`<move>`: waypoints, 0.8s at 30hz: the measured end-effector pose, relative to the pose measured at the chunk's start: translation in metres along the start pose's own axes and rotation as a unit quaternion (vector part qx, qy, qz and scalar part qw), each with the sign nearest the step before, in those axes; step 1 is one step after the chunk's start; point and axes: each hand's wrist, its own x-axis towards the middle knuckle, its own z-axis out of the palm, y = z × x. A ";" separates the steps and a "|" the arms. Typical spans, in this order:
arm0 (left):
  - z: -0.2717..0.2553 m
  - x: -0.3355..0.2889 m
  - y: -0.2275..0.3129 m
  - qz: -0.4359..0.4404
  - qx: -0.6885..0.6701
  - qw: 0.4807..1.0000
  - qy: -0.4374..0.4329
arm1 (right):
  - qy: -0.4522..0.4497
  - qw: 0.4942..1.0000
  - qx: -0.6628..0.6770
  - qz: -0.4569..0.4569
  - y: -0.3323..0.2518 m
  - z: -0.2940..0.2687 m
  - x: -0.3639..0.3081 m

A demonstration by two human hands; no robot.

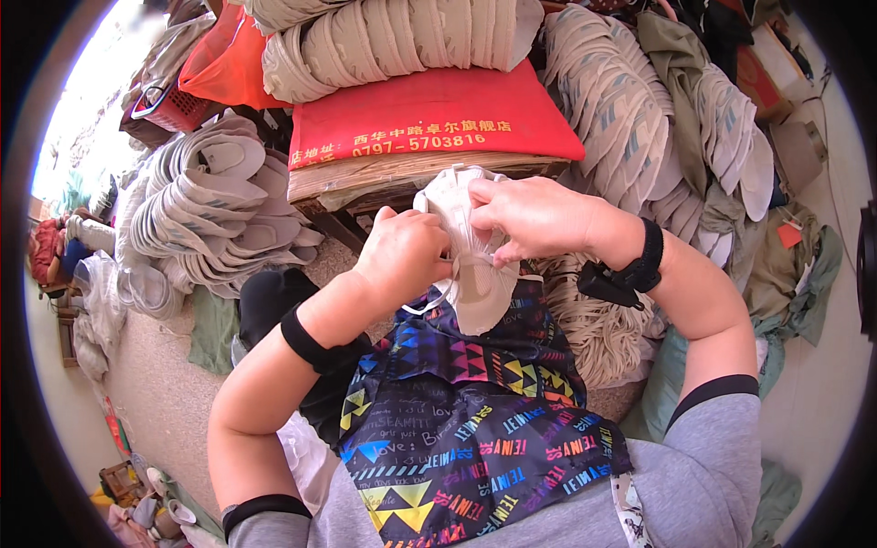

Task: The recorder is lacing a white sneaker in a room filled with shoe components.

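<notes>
A pale beige shoe upper (pixel 481 297) is held above my lap, its far part close to the edge of the wooden table (pixel 420 173). My left hand (pixel 400 258) is closed at the upper's left side, fingertips pinched on it. From the right, my right hand (pixel 534 217) grips the upper near its middle, with thumb and forefinger bent over the lacing area. A white lace (pixel 427 305) loops out below my left hand. The fingers partly hide the upper's middle. A patterned dark apron (pixel 475 429) covers my lap.
A red cloth (pixel 429 114) lies on the table under a row of nested shoe uppers (pixel 393 41). More stacked uppers (pixel 206 196) stand at left, others (pixel 612 105) at right. A bundle of beige laces (pixel 594 320) sits beside my right forearm. A red basket (pixel 175 110) is behind the left stack.
</notes>
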 end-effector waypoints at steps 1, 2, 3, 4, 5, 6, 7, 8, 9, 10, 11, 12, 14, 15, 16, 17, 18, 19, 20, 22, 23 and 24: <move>-0.003 0.001 0.000 -0.004 -0.035 0.999 -0.023 | 0.000 1.000 0.001 -0.001 0.001 0.002 -0.001; -0.004 0.004 -0.005 -0.005 -0.035 0.999 -0.025 | 0.004 1.000 0.005 -0.001 0.001 0.004 -0.002; -0.005 0.006 -0.010 -0.028 -0.100 0.993 -0.054 | 0.009 1.000 0.008 -0.002 0.001 0.005 -0.002; -0.005 0.007 -0.014 -0.051 -0.164 0.981 -0.084 | 0.009 1.000 0.010 -0.003 0.001 0.005 -0.002; -0.001 0.007 -0.014 -0.052 -0.164 0.981 -0.085 | 0.013 1.000 0.021 -0.004 0.001 0.005 -0.003; 0.007 0.007 -0.014 -0.056 -0.155 0.984 -0.062 | 0.017 0.999 0.031 -0.005 0.001 0.004 -0.003; 0.013 0.007 -0.014 -0.060 -0.146 0.987 -0.039 | 0.017 0.999 0.033 -0.005 0.001 0.004 -0.004; 0.019 0.005 -0.013 -0.060 -0.146 0.987 -0.040 | 0.011 0.999 0.046 0.001 0.002 0.003 -0.005; 0.024 0.003 -0.012 -0.077 -0.167 0.983 0.013 | 0.005 0.998 0.060 0.007 0.004 0.003 -0.005; 0.024 0.005 -0.008 -0.092 -0.187 0.976 0.066 | 0.006 0.998 0.061 0.009 0.006 0.003 -0.007; 0.022 0.009 -0.006 -0.090 -0.187 0.976 0.065 | -0.002 0.997 0.076 0.000 0.008 0.004 -0.008; 0.020 0.014 -0.003 -0.187 -0.404 0.890 0.094 | -0.009 0.996 0.091 -0.009 0.010 0.005 -0.009; 0.017 0.024 -0.005 -0.246 -0.521 0.801 0.163 | -0.004 0.995 0.100 -0.006 0.011 0.009 -0.011; 0.019 0.025 -0.003 -0.244 -0.522 0.801 0.162 | 0.000 0.994 0.108 -0.006 0.010 0.012 -0.012; 0.020 0.026 0.003 -0.180 -0.434 0.865 0.174 | 0.000 0.994 0.108 -0.004 0.010 0.016 -0.014; 0.022 0.026 0.010 -0.112 -0.340 0.915 0.184 | 0.022 0.996 0.090 -0.005 0.010 0.021 -0.015; 0.023 0.025 0.019 -0.128 -0.367 0.910 0.148 | 0.045 0.996 0.073 -0.005 0.009 0.025 -0.017; 0.024 0.024 0.018 -0.109 -0.259 0.953 0.108 | 0.046 0.996 0.073 -0.003 0.010 0.028 -0.019; 0.024 0.024 0.019 -0.102 -0.249 0.958 0.096 | 0.083 0.994 0.073 -0.009 0.010 0.031 -0.022; 0.024 0.023 0.021 -0.093 -0.240 0.963 0.082 | 0.138 0.988 0.063 0.000 0.008 0.038 -0.026; 0.022 0.024 0.023 -0.079 -0.192 0.976 0.065 | 0.139 0.988 0.063 0.002 0.006 0.041 -0.028; 0.022 0.024 0.024 -0.065 -0.143 0.986 0.049 | 0.154 0.985 0.072 0.020 0.005 0.045 -0.028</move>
